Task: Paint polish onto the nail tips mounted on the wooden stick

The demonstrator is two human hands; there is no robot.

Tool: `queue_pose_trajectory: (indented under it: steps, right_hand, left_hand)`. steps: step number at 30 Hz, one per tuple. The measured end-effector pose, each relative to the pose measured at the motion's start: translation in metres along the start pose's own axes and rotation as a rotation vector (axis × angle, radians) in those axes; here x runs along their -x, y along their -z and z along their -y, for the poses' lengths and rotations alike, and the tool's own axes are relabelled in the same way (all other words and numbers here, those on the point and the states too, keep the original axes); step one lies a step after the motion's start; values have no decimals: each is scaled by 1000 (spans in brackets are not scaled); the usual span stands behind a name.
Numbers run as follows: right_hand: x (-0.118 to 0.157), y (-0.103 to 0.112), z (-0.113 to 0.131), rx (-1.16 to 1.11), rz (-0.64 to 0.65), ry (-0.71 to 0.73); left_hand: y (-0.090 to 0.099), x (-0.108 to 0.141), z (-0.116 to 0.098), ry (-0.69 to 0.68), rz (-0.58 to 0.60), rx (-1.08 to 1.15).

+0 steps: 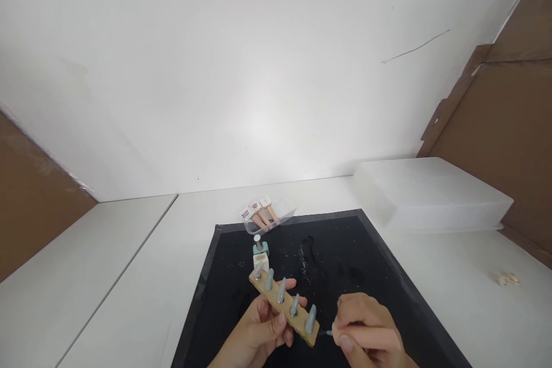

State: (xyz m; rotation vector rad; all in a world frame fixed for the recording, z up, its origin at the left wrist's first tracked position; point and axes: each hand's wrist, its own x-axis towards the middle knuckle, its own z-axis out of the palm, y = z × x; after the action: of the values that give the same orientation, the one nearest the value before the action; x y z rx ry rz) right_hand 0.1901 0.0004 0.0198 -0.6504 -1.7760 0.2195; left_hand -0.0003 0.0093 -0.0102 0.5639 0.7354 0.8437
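Observation:
A tan strip (287,310) is held in my left hand (263,325), thumb on its near side and fingertips showing behind it. Several grey-green pointed pieces stand along the strip, which slants down to the right. My right hand (364,322) is closed around a thick pink-handled tool (373,337). The tool's thin tip points left and is close to the strip's lower right end; whether they touch I cannot tell. Just beyond the strip's upper left end sit a white block (260,262) and a small green piece (261,248) with a white-topped pin.
Below the hands lies a black mat (340,259). A clear tray (284,213) with pink-handled items and white labels sits at its far edge. At the right are a translucent white box (435,192) and small cream bits (508,279). Brown boards flank both sides.

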Motion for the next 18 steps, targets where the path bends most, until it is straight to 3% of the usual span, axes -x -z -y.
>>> queue_pose_trajectory:
  steps: [18]
  right_hand:
    - [-3,-1,-1,-90,77,67]
  left_hand:
    - [-5,0,-1,-15,10,3]
